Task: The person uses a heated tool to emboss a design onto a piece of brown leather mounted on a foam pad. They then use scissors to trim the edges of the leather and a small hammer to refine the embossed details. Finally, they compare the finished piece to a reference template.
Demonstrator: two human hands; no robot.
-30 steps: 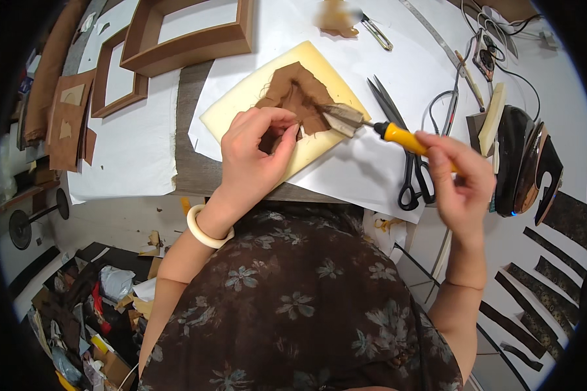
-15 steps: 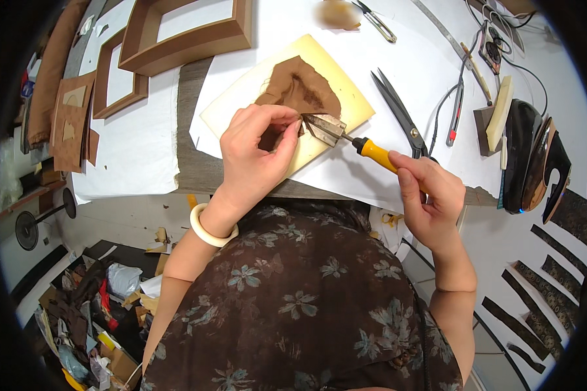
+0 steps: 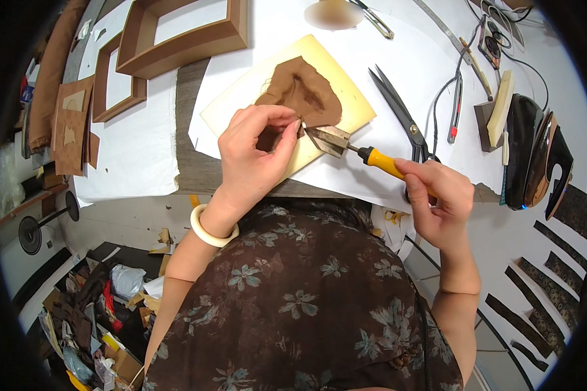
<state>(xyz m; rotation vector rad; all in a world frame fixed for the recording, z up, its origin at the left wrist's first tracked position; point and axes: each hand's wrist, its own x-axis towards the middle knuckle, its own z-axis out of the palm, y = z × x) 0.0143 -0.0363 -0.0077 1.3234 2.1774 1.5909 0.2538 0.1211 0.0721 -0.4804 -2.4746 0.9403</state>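
My left hand (image 3: 251, 144) has thumb and forefinger pinched together over the yellow board (image 3: 225, 118). A small brown piece (image 3: 302, 130) shows at those fingertips, mostly hidden by them. In my right hand (image 3: 445, 199) is a yellow-handled tool (image 3: 386, 163) with a black collar, a thin shaft and a wide flat metal head, much like a small iron. Its head lies just right of my left fingertips, over the board's near right part. A crumpled brown cloth (image 3: 310, 94) with a dark stain rests on the board beyond my left hand.
Black scissors (image 3: 400, 104) lie right of the board, close to my right hand. Farther right are a red-and-grey cutter (image 3: 456, 107), a pale block (image 3: 500, 111) and cables. Brown box frames (image 3: 182, 55) stand at the back left. The table's front edge runs below my hands.
My right hand has shifted slightly right and down, drawing the tool's head a little away from my left fingertips. My left hand keeps its pinch, almost in place.
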